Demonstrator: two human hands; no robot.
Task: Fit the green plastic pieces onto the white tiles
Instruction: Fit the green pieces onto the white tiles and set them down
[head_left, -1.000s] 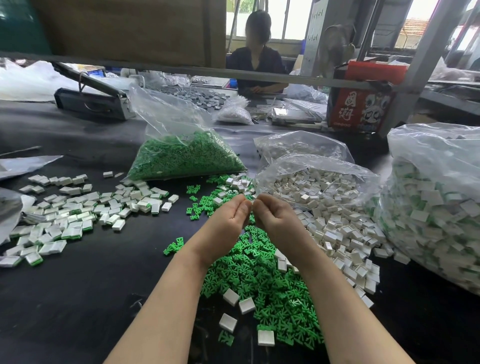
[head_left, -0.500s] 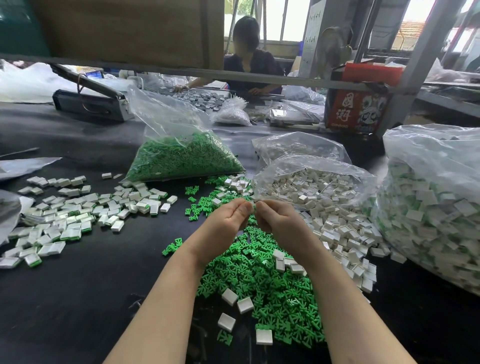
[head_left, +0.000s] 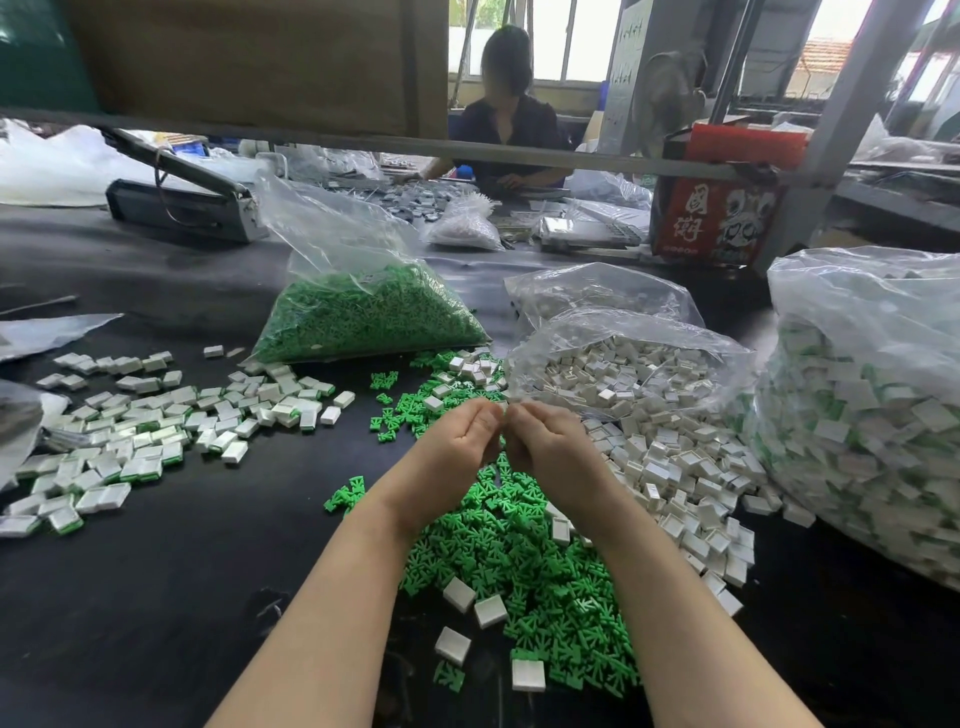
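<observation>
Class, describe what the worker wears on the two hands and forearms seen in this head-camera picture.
Nothing: the left hand and right hand are bare, without gloves, rings or a watch. Both forearms are bare to the bottom edge of the picture; no sleeve shows.

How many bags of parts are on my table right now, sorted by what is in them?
Bag of green pieces: 1
Bag of plain white tiles: 1
Bag of tiles with green fitted: 1
Total: 3
Not counted: the clear bag behind the white tiles, as its contents are unclear.
</observation>
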